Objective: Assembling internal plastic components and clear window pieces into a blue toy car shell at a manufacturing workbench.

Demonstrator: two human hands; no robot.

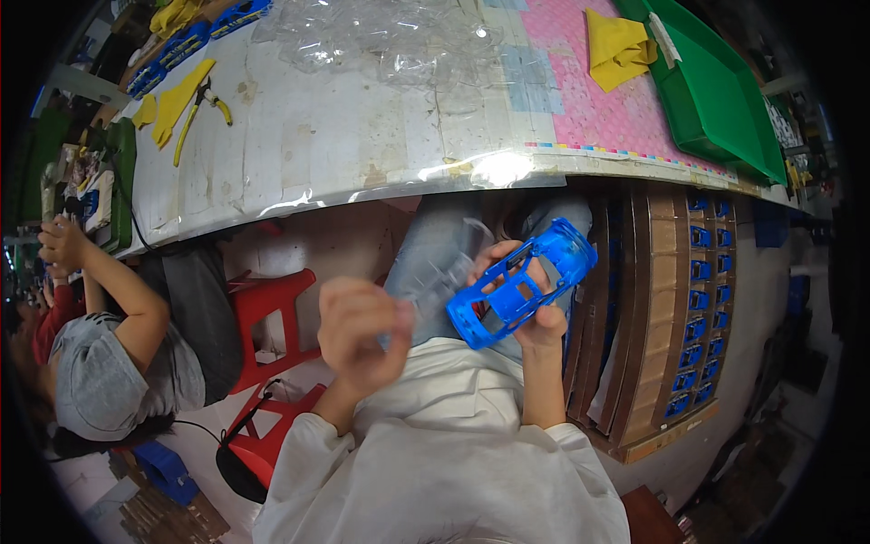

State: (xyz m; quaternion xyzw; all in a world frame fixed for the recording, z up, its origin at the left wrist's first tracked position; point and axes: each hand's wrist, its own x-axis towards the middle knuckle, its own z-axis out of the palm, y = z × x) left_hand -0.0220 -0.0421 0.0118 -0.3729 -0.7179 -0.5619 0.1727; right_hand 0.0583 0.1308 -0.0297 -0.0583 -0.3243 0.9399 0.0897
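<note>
My right hand (541,328) grips a blue toy car body shell (506,297) above my lap, its window openings showing and fingers visible around and behind it. To the left, my left hand (364,334) is raised with curled fingers, smeared by motion. A clear plastic piece (439,283), thin and see-through, reaches from its fingertips toward the shell. The piece is blurred too, so its exact shape is hard to make out.
Ahead, the white table (299,136) bears a heap of clear plastic parts (399,45), yellow-handled pliers (192,118), yellow cloths (619,47) and a green tray (716,100). Brown trays of blue shells (657,317) stand right. A co-worker (127,354) sits left near red stools (281,322).
</note>
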